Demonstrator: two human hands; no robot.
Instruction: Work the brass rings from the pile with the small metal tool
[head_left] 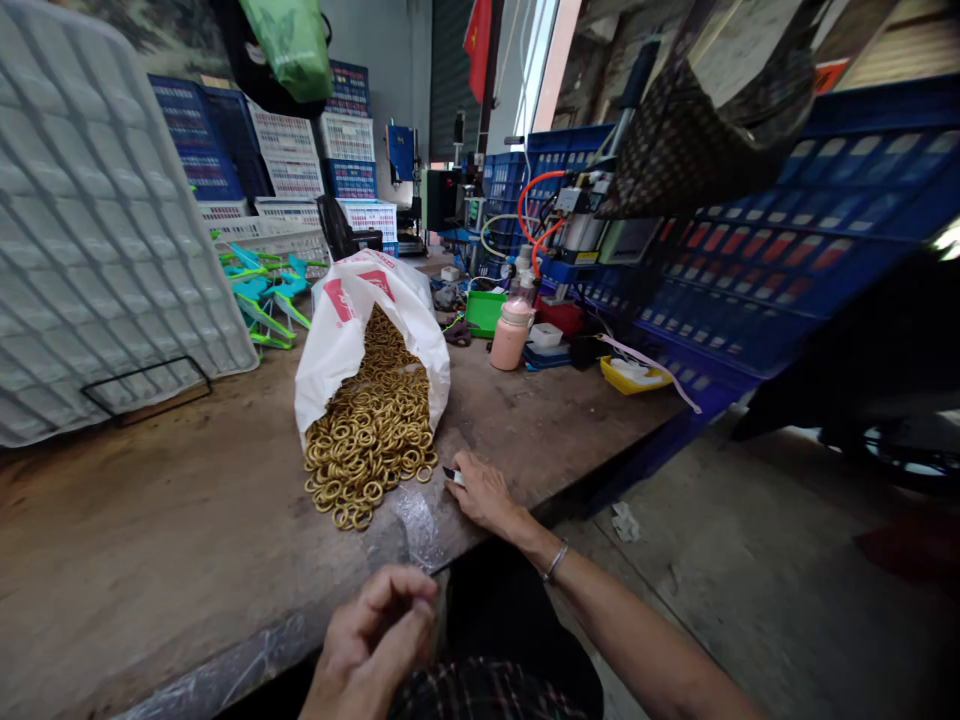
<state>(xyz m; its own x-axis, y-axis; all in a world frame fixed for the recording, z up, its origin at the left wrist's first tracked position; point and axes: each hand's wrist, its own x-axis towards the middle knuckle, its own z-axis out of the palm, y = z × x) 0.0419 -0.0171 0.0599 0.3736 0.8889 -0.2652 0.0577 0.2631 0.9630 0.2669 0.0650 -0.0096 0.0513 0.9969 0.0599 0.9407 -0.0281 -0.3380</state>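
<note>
The right hand (pixel 484 492) is pinching a small black-and-white piece (pixel 453 476) beside gold-coloured rings (pixel 367 440) spilling from a white bag (pixel 321 365) onto the bench (pixel 187 520). The left hand (pixel 367 640) is curling, its contents unclear. Bumping the pile could be scattering rings floorward. The bag is showing illegible red print.

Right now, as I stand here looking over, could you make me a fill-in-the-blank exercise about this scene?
The open white bag is spilling many small gold-coloured ____.
The bracelet is on the ____ wrist.
The bottle is coloured ____.
The tray farthest right on the bench is ____.

Missing words: rings; right; pink; yellow.
</note>
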